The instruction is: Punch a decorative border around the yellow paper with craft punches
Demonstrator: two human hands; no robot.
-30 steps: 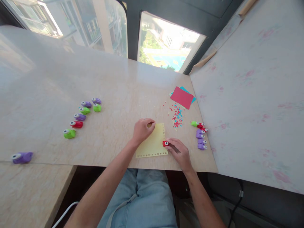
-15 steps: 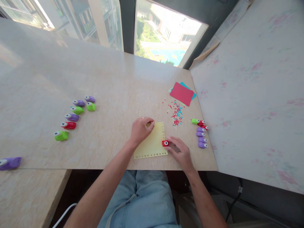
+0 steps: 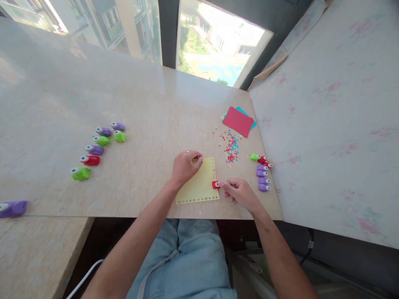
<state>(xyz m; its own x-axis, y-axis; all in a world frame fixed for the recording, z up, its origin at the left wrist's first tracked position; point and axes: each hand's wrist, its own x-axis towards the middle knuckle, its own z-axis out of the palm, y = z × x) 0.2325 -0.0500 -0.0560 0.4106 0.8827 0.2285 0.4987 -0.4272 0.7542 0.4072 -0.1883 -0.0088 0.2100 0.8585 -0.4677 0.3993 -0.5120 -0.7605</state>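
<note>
A sheet of pale yellow paper [image 3: 197,185] lies on the table before me, with small shaped holes along its right and bottom edges. My left hand [image 3: 186,167] rests over the paper's upper left part, its fingers curled in a pinch at the top edge; the fingertips are partly hidden. At the right edge of the sheet sits a small red craft punch [image 3: 215,185]. My right hand [image 3: 238,192] has its thumb on top of this punch, while the other fingers are curled in beside it.
Punched-out red and blue confetti [image 3: 231,147] lies beyond the sheet, below stacked coloured cards [image 3: 238,121]. Several punches [image 3: 262,178] stand at the right near the wall, and more punches [image 3: 94,150] form a group at the left. A purple punch [image 3: 13,209] lies far left.
My right hand has shifted from gripping the punch's side to laying its thumb on top, with the fingers curling in. My left hand and the paper keep their places.
</note>
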